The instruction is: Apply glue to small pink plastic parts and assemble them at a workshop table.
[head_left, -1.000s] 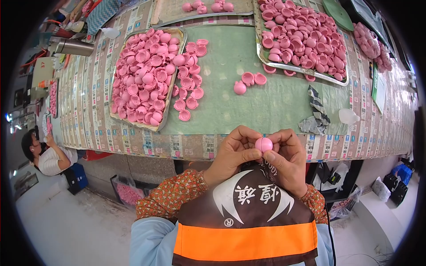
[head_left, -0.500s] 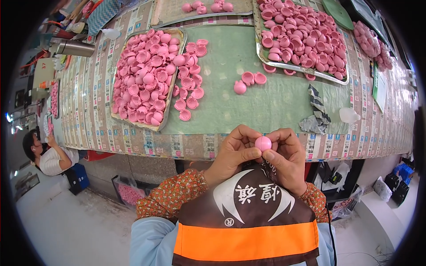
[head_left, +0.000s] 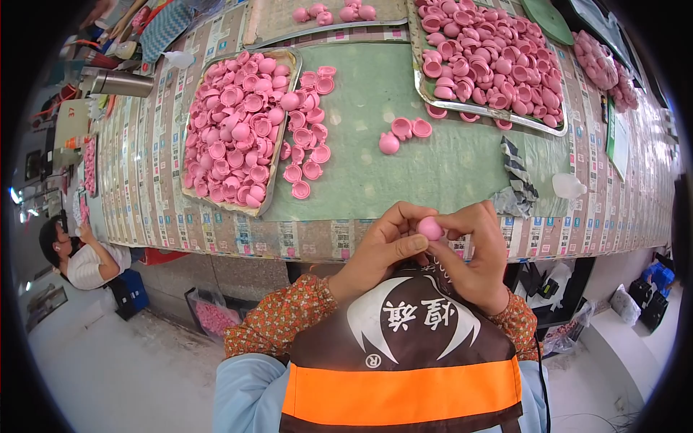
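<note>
Near the table's front edge, my left hand (head_left: 381, 249) pinches a small glossy pink ball (head_left: 430, 228) between thumb and fingers. My right hand (head_left: 476, 249) closes on the ball's right side with thumb and forefinger, its knuckles raised. The ball's underside is hidden by the fingers. Beyond my hands, a small group of pink pieces (head_left: 402, 128) lies on the green mat (head_left: 354, 166); two are hollow half shells and one shows its rounded outside. More loose pink half shells (head_left: 312, 168) lie at the left of the mat.
A metal tray (head_left: 297, 59) heaped with pink shells stands left, another tray (head_left: 505, 115) back right. A third tray (head_left: 325, 31) holds several pieces at the back. Crumpled striped wrapping (head_left: 517, 180) and a whitish translucent object (head_left: 569, 186) lie right. A person (head_left: 83, 252) sits far left.
My right hand's knuckles have lifted and its grip has shifted on the ball. The seam line seen before no longer shows, so the ball seems turned. The left hand has barely moved.
</note>
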Available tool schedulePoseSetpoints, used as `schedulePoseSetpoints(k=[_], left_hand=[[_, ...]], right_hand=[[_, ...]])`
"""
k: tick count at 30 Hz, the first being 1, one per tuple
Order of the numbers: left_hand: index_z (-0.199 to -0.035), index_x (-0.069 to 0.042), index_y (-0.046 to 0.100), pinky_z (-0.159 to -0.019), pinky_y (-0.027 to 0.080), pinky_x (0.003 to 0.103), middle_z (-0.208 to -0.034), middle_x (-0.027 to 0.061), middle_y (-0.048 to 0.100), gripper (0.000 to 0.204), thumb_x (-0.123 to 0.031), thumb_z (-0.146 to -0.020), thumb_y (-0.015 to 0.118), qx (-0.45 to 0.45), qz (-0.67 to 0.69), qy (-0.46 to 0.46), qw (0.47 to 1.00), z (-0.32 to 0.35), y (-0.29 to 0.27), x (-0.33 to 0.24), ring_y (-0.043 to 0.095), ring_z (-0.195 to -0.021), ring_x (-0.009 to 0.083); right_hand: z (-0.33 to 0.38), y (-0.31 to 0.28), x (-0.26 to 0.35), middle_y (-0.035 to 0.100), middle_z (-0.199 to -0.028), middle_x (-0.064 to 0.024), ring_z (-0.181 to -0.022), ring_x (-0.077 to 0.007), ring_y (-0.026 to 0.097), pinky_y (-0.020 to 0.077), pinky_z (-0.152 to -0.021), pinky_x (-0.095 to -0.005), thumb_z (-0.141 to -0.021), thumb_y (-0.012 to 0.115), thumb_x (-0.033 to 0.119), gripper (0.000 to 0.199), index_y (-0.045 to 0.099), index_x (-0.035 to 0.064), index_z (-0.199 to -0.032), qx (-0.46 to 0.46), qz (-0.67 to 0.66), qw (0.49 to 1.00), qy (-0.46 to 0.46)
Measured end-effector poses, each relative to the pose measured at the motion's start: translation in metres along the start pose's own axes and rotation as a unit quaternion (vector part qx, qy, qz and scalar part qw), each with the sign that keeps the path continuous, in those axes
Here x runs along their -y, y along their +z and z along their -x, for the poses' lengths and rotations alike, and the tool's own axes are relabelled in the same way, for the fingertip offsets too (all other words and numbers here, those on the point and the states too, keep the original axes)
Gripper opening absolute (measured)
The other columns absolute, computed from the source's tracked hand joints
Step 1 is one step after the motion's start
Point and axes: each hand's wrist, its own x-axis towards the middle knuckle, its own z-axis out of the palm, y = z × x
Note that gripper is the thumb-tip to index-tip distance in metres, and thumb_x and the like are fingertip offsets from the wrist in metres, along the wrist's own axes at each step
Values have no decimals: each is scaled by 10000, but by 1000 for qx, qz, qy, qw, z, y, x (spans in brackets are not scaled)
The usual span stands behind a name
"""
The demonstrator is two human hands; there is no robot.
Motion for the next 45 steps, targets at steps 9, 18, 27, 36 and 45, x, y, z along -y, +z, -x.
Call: schedulePoseSetpoints(k=[9,18,27,36,45], left_hand=[[-1283,-61,463,-969,464,286,-1192,46,546,344,-131,-978,605,0,-7,-7,1000,5,4,-14,543,-1119,116],[-1248,-83,431,-983,450,319,-1169,76,573,351,-61,-949,614,27,-113,56,992,4,-4,-7,563,-1101,153],[-1185,-71,449,-925,454,282,-1094,63,598,314,-71,-937,641,15,-158,33,987,7,-8,-3,571,-1036,128],[-1202,-72,424,-933,441,257,-1097,44,582,286,-67,-973,596,0,-110,20,994,9,-5,-6,549,-1052,98],[-1177,-83,412,-930,448,270,-1065,58,594,290,-42,-956,595,5,-100,-14,995,10,-2,-4,570,-1018,118]], right_hand=[[-1,10,-6,558,-975,-107,-864,-254,532,431,-758,-355,-700,828,76,451,617,60,-1098,-55,26,998,-21],[3,10,-12,552,-942,-98,-879,-268,531,436,-724,-376,-637,824,78,449,660,55,-1055,-31,100,992,-74],[7,14,-22,581,-905,-103,-759,-278,541,439,-665,-381,-554,813,87,445,667,9,-967,-41,110,978,-171],[4,13,-13,574,-888,-97,-765,-288,545,442,-672,-388,-622,816,118,476,646,30,-1058,-22,156,979,-129],[11,19,-21,583,-859,-93,-712,-266,537,437,-608,-368,-591,799,82,457,664,-12,-1017,-24,145,977,-155]])
